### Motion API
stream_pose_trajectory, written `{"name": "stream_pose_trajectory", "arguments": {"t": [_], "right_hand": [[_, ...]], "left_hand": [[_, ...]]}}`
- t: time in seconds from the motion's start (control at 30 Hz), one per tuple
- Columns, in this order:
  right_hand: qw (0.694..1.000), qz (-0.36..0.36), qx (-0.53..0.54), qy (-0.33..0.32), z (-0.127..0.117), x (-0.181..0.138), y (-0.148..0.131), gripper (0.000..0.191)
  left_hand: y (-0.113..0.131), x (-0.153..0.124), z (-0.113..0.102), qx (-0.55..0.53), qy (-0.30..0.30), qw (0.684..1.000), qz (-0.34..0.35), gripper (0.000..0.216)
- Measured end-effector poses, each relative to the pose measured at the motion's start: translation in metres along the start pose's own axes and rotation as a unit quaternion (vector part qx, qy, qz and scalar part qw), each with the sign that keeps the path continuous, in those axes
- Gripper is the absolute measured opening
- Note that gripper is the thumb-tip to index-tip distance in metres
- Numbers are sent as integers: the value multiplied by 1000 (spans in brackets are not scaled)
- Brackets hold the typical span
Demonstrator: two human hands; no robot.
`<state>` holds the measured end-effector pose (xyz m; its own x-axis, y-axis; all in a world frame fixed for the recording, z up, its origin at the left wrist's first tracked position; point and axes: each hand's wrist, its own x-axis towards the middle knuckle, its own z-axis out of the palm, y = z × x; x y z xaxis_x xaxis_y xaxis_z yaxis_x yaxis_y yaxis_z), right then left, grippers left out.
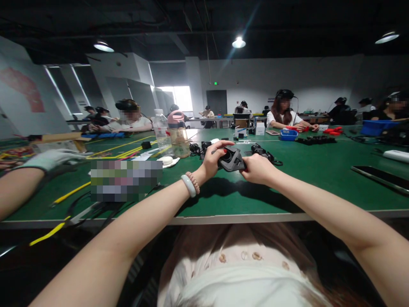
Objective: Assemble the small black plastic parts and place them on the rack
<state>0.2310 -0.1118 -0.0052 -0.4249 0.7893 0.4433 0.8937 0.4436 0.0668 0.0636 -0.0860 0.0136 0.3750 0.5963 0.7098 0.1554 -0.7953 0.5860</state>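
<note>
Both my hands hold one small black device with a round opening, raised a little above the green table. My left hand grips its left side, fingers curled over the top; a pale bangle and a bead bracelet sit on that wrist. My right hand is closed on its right side. More black parts lie just behind the device.
A pink-capped bottle and a clear water bottle stand at the back left. A dark phone lies at the right. A neighbour's arm rests at the left. A blue tray and several seated people are beyond.
</note>
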Motion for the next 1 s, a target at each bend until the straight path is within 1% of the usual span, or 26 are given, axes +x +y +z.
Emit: {"name": "stream_pose_trajectory", "arguments": {"t": [0.23, 0.5, 0.7, 0.87, 1.0], "right_hand": [[1000, 17, 18, -5, 1, 1, -3, 24], [998, 30, 59, -20, -1, -4, -13, 26], [998, 24, 60, -23, -1, -3, -13, 28], [998, 14, 65, -8, 1, -3, -11, 27], [997, 10, 70, -11, 1, -4, -11, 27]], "left_hand": [[-1, -1, 1, 8, 19, 1000, -4, 37], [-1, -2, 0, 54, 51, 997, 20, 37], [-1, -2, -1, 57, 40, 997, 34, 37], [0, -2, -1, 59, 29, 997, 27, 38], [1, -2, -1, 61, 27, 997, 33, 37]]}}
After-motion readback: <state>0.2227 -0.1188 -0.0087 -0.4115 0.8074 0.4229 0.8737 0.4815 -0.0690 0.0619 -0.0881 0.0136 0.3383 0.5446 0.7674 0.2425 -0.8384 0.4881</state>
